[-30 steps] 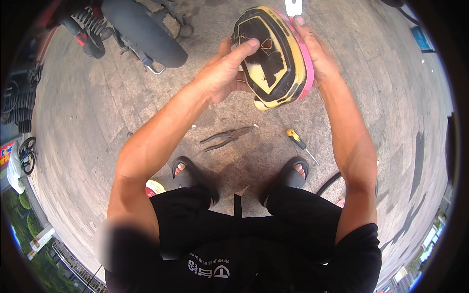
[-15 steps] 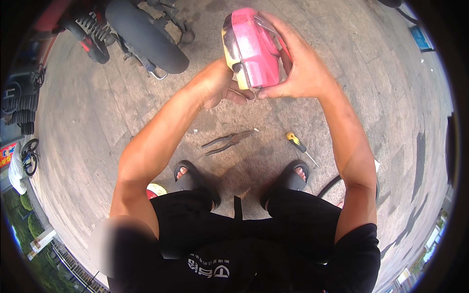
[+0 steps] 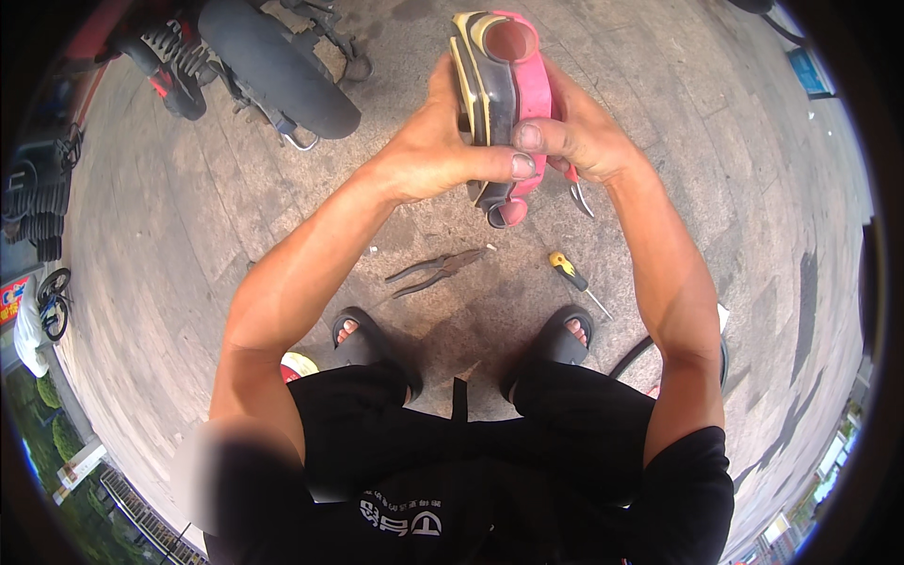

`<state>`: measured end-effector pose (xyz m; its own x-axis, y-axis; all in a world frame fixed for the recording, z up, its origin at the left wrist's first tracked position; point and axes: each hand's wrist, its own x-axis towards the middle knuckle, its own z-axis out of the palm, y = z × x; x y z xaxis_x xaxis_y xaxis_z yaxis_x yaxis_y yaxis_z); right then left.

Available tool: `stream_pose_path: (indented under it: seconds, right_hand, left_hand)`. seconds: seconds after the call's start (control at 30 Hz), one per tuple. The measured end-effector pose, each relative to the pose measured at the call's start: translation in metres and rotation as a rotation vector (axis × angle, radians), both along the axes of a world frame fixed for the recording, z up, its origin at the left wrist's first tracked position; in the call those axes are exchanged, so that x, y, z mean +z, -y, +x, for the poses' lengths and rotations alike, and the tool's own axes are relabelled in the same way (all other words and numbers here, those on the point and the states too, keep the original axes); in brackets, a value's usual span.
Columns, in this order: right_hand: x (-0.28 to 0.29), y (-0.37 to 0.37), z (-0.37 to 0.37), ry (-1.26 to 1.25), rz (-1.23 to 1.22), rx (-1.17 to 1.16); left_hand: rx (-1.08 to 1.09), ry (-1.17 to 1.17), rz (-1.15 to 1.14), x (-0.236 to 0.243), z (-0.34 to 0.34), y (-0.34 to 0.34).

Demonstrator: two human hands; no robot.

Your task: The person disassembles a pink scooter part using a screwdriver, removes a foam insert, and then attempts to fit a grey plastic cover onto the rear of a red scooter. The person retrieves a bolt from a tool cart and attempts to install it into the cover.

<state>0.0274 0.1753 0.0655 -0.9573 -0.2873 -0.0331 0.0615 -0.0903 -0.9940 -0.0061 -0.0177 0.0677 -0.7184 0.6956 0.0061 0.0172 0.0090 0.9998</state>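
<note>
Between my hands I hold a plastic housing point(image 3: 504, 89), pink on one side and worn black and cream on the other, tilted so a round pink-lined opening shows at its top and a small round end at its bottom. My left hand point(image 3: 443, 151) grips the dark side, thumb across the front. My right hand point(image 3: 593, 137) grips the pink side, thumb pressed on the front; below its fingers sticks out a bent metal piece with a red part point(image 3: 579, 196), its full shape hidden. Dark pliers point(image 3: 433, 271) and a yellow-and-black screwdriver point(image 3: 574, 281) lie on the pavement below.
A motorbike's tyre point(image 3: 282, 75) and shock absorber point(image 3: 184, 61) stand at the upper left. My sandalled feet point(image 3: 363, 348) are below the pliers and screwdriver, with a black hose point(image 3: 631, 353) at the right. A small bicycle point(image 3: 55, 303) is at the far left.
The housing has been turned over in my hands, from dark face up through pink side up to this narrow side with the openings. Both hands have shifted their grip, thumbs now at the front.
</note>
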Motion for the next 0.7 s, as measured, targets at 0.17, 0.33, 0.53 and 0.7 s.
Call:
stream_pose_path:
  seconds: [0.17,0.33,0.53,0.7]
  right_hand:
    - [-0.008,0.001,-0.003,0.041,-0.025,-0.002]
    - [-0.011,-0.003,-0.005,0.087,-0.122,0.068]
    - [-0.006,-0.004,-0.005,0.023,-0.115,0.057]
    - [0.013,-0.004,-0.002,-0.092,-0.136,0.028]
  left_hand:
    - [-0.025,0.031,0.064,-0.007,-0.001,0.000]
    - [-0.092,0.164,0.102,-0.007,-0.002,-0.002]
    - [0.055,-0.042,-0.042,-0.002,0.001,-0.006]
    - [0.038,-0.305,-0.064,0.011,0.006,-0.002]
